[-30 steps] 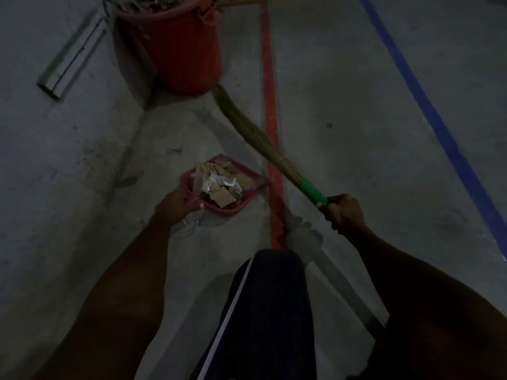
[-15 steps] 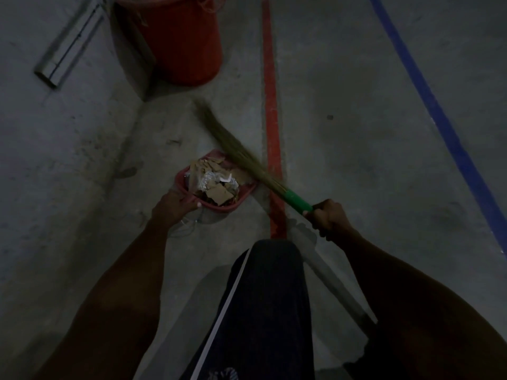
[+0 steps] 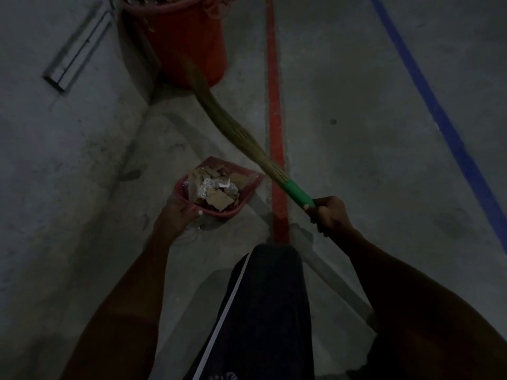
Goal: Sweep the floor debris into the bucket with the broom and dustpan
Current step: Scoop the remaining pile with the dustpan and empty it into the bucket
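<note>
My left hand (image 3: 175, 218) grips red plastic dustpan (image 3: 247, 187) heaped with paper debris (image 3: 215, 189); right hand (image 3: 330, 215) fingers wrapped round green-handled straw broom (image 3: 236, 133), red bucket (image 3: 186, 39) beyond.

The scene is very dim and a little grainy. Both forearms are almost black. The foil scraps (image 3: 211, 186) just beyond the left hand's fingers (image 3: 192, 208) catch the most light. The broom's bristle tip (image 3: 192, 75), far beyond the right fingers, is motion-blurred.
</note>
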Demonstrator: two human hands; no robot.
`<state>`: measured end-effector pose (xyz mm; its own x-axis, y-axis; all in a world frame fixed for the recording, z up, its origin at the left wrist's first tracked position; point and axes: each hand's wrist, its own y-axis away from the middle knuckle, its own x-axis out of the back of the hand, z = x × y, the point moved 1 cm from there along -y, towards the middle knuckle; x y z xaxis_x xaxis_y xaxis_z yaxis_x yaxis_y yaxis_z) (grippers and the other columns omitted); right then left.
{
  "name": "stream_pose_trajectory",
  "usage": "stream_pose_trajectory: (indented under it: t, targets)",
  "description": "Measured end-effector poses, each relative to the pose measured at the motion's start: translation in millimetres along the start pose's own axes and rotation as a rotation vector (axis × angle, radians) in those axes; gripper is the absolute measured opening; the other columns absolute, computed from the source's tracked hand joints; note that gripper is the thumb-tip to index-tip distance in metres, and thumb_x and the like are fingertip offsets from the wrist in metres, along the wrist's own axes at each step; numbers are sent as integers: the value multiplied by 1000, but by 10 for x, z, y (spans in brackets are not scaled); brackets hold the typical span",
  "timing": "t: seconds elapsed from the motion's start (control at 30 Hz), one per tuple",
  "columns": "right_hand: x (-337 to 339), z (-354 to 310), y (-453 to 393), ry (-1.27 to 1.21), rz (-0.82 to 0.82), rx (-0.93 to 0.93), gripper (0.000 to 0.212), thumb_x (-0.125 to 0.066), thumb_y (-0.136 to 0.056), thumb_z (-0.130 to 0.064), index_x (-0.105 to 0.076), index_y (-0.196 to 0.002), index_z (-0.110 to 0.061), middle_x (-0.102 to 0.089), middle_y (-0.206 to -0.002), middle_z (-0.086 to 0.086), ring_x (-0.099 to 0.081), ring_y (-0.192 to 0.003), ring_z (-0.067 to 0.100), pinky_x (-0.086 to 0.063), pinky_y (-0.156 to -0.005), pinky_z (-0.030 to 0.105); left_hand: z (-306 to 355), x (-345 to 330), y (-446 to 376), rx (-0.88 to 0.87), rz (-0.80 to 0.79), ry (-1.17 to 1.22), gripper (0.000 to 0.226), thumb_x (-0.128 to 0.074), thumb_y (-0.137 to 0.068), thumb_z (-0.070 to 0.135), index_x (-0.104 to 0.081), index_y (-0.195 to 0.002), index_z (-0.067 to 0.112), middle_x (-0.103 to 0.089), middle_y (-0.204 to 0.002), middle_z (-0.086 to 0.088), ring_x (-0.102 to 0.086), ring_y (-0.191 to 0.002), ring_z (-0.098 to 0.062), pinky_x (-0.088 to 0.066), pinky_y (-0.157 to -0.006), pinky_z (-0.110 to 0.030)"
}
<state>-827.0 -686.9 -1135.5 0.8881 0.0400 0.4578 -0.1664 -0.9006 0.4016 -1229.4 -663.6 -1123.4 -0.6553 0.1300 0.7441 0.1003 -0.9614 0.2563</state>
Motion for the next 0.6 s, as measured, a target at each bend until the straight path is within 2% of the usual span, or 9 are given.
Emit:
stream_pose_trajectory:
  t: [0.1,0.2,0.27,0.37,0.47,0.53,0.6]
  targets:
    - [24,28,1,27,5,-3,18,-67,-92,-23,-74,-84,-9,-64,-60,15,-55,-40,23,-43,-38,28,-40,-53,120,71,46,31,68,-78,-74,53,-64,-130,16,-66,-126,-8,-61,-116,-25,-45,-95,-30]
    - [43,13,10,44,18,11,16,-66,-92,-24,-72,-84,-12,-66,-63,16,-55,-40,22,-45,-38,29,-17,-168,281,103,114,126,77,-73,-68,61,-65,-126,10,-66,-124,-9,-60,-117,-26,-46,-98,-34]
    - [64,-15,10,46,38,24,18,-67,-92,-26,-71,-79,-13,-66,-62,15,-55,-39,20,-45,-38,30,3,-252,377,123,140,137,75,-72,-69,60,-66,-125,10,-66,-123,-9,-61,-115,-25,-44,-93,-30]
    - [90,-98,-14,66,60,36,23,-66,-91,-27,-71,-76,-10,-67,-63,19,-55,-38,20,-45,-37,30,-7,-342,412,180,124,116,65,-80,-77,48,-65,-127,9,-67,-122,-16,-62,-112,-33,-43,-88,-29]
    - [88,-176,-87,106,62,4,24,-65,-91,-28,-73,-80,-8,-66,-61,16,-56,-39,21,-45,-37,28,-19,-332,342,170,106,90,77,-78,-73,50,-58,-135,9,-62,-131,-16,-58,-118,-34,-43,-95,-30]
    - [76,-222,-143,142,53,-15,26,-65,-90,-31,-73,-81,-8,-69,-62,15,-60,-40,23,-48,-38,29,-21,-284,269,148,95,90,80,-81,-76,39,-50,-142,7,-54,-141,-14,-52,-128,-31,-38,-96,-21]
    - [53,-271,-178,190,33,-26,28,-65,-88,-34,-72,-80,-7,-70,-64,16,-65,-46,27,-52,-40,31,3,-216,229,132,80,59,80,-82,-79,21,-43,-145,1,-48,-144,-11,-47,-132,-27,-33,-89,-6]
